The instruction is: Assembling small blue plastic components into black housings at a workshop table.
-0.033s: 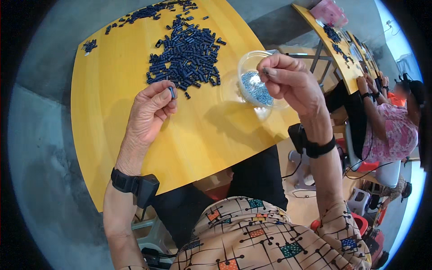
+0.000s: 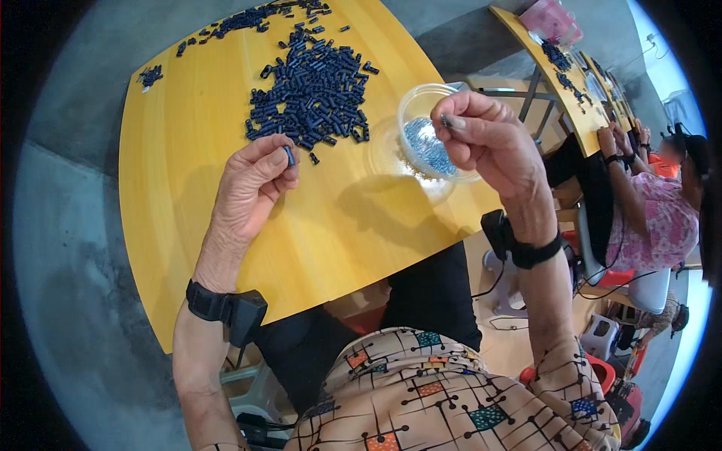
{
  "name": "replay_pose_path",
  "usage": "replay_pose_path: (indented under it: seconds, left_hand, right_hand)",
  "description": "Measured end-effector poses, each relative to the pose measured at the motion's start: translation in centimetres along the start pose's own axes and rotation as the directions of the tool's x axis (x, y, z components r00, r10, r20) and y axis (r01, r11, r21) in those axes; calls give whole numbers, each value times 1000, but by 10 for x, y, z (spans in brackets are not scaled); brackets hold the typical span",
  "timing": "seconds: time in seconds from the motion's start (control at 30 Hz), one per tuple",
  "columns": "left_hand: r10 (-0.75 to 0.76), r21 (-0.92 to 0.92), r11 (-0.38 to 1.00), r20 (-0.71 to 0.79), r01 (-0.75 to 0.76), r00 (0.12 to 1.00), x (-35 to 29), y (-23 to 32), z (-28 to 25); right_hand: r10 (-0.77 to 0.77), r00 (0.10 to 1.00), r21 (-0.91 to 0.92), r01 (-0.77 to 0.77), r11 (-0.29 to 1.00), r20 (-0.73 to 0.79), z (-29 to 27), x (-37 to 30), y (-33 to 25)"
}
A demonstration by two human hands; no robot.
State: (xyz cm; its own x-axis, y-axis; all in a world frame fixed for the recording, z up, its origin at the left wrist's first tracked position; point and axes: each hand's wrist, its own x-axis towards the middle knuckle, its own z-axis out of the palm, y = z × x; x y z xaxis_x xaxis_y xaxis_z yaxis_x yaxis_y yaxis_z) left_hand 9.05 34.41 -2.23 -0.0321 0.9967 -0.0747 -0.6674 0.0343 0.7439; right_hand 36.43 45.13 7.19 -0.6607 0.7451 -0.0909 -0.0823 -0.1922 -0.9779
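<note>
Between thumb and fingers, my left hand (image 2: 254, 180) pinches a small dark blue plastic cylinder (image 2: 289, 155), held over the near part of the yellow table (image 2: 188, 210). My right hand (image 2: 489, 139) is raised over the rim of a round clear plastic tub (image 2: 404, 105). Its thumb and index finger are pressed together on something too small to make out. Inside the tub lie many tiny silvery metal pieces (image 2: 429, 146). A large heap of similar dark blue cylinders (image 2: 308, 94) lies just beyond my left hand, with one loose cylinder (image 2: 314, 158) at its near edge.
More dark pieces (image 2: 244, 22) spread along the far edge, and a small cluster (image 2: 150, 76) sits at the far left. At right, people sit along another table (image 2: 553, 68) with dark parts and a pink container (image 2: 551, 21). Stools and cables stand on the floor.
</note>
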Motion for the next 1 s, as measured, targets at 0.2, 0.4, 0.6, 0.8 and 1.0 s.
replay_pose_path:
  seconds: [0.2, 0.4, 0.6, 0.8, 1.0]
  left_hand:
    - [-35, 3, 999, 12, 35, 999, -2, 1, 3]
    - [14, -79, 997, 109, -5, 994, -3, 0, 6]
    - [37, -111, 994, 177, -18, 983, -5, -1, 7]
    - [35, -143, 990, 197, -7, 980, -4, -3, 4]
    - [5, -104, 995, 159, 12, 987, -6, 1, 8]
  right_hand:
    - [25, 982, 292, -79, 953, 186, 41, -15, 10]
    - [50, 973, 460, -151, 875, 226, 70, -13, 37]
    - [53, 980, 495, -143, 857, 192, 84, -5, 57]
    - [42, 984, 499, -124, 858, 172, 87, 2, 64]
    - [62, 990, 489, -116, 864, 125, 90, 4, 71]
